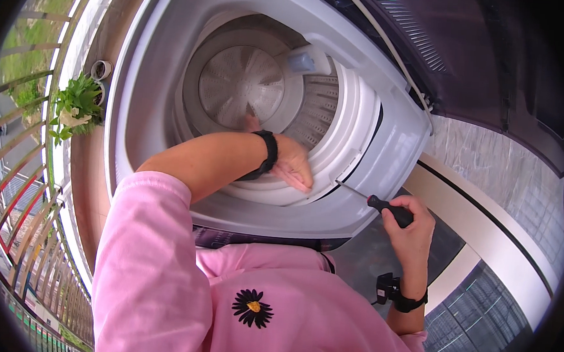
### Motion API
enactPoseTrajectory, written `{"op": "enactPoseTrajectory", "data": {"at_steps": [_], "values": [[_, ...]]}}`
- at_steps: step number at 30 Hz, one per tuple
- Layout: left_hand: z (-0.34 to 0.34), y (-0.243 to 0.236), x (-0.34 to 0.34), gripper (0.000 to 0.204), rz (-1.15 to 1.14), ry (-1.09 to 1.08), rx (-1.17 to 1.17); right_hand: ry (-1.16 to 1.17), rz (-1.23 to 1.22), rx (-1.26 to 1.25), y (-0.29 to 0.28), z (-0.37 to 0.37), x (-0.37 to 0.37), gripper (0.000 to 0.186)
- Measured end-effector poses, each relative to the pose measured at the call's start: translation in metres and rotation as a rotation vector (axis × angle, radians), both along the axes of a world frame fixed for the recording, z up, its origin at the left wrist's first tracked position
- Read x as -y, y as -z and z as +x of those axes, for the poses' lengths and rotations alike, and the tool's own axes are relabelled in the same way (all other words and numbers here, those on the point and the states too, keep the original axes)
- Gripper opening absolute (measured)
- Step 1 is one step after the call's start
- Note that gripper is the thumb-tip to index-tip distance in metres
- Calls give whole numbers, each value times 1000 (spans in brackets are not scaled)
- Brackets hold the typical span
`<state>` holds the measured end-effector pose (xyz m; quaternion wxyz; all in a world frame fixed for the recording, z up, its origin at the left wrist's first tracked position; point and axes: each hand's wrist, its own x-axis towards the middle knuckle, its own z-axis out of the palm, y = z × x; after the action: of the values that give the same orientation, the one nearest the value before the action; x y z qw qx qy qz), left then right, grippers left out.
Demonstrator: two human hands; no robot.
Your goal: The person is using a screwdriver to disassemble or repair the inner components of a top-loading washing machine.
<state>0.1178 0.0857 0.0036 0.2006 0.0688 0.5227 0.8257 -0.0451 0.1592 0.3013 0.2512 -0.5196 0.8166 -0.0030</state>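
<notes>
In front of me a top-loading washing machine (pixel 386 163) stands with its lid raised, its metal drum showing inside. A white balance ring (pixel 349 128) runs around the top of the drum. My left hand (pixel 290 163) lies over the near part of this ring, fingers stretched out and palm partly hidden. My right hand (pixel 411 224) is wrapped round the black handle of a screwdriver (pixel 383 207). The screwdriver's thin metal shaft points left, its tip at the dark gap between the ring and the grey top cover.
The dark raised lid (pixel 470 58) fills the upper right. A pale blue lint filter (pixel 305 60) sits on the drum wall. To the left are a potted green plant (pixel 78 109) and a railing (pixel 19 192). A glass door (pixel 480 317) with a white frame stands at the lower right.
</notes>
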Motion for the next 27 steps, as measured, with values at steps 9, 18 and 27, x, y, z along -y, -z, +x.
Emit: {"op": "enactPoseTrajectory", "data": {"at_steps": [9,18,27], "values": [[-8,-52,13,39,20,7,350,-214,-159,-112,15,6,-27,25],[-9,-60,15,40,20,6,457,53,-176,7,16,-21,-35,22],[-14,-53,16,39,-37,123,312,34,-238,67,20,-27,-40,22]]}}
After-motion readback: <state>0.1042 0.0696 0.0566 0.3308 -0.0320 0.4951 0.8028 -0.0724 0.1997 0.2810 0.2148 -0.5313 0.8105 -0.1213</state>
